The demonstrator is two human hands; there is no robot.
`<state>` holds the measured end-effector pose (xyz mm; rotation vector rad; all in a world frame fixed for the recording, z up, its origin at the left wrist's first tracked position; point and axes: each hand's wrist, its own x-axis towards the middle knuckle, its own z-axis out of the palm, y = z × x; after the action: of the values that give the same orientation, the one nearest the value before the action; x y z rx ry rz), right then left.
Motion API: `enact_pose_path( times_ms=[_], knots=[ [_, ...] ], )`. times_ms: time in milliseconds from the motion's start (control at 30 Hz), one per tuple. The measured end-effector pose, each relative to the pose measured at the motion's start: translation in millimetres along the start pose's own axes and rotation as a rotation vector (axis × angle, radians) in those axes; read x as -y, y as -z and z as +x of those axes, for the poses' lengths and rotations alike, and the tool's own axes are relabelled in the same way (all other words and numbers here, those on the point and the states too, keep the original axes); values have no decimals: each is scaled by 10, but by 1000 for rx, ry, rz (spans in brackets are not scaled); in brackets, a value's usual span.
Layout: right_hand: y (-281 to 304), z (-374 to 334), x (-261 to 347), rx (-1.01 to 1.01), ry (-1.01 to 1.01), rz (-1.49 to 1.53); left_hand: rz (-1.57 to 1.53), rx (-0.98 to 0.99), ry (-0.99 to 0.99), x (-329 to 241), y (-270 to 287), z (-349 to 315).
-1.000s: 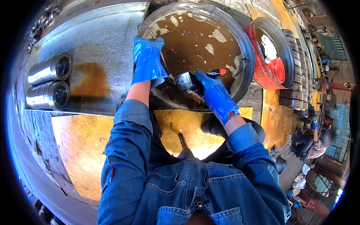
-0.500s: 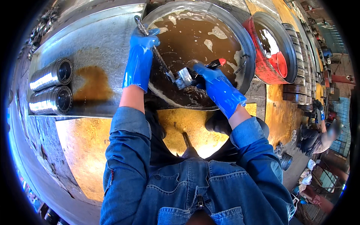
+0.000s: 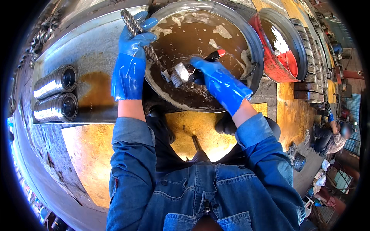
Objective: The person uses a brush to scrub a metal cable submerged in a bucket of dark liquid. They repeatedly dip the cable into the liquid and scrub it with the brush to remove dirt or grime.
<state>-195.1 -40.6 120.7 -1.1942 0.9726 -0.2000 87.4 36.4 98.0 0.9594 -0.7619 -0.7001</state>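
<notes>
One view only, worn on the head, left lens of a pair; it looks steeply down the person's own chest and denim sleeves, forearms entering from the lower edge; fisheye, so the tray (image 3: 88,57) edge and floor bend toward the dark rim; close range, the basin (image 3: 252,42) at arm's reach in the upper middle; the red tub (image 3: 269,57) sits upper right; a second person (image 3: 335,134) shows small at the right edge.

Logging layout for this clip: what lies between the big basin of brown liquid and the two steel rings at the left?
In the head view, the left hand in a blue glove, holding a long metal chain, and wet tray surface lie between the basin and the rings.
</notes>
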Motion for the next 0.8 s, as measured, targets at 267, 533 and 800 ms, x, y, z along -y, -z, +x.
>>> enact_pose_path(
  times_ms=[267, 533, 800],
  knots=[
    [59, 94, -438, -20, -86, -535, -190, 46, -106, 160, 155, 86],
    [-280, 78, -65, -92, -117, -365, -139, -32, -74, 47, 183, 44],
    [-22, 260, -331, -178, -82, -819, -141, -250, -77, 80, 154, 111]
  ],
)
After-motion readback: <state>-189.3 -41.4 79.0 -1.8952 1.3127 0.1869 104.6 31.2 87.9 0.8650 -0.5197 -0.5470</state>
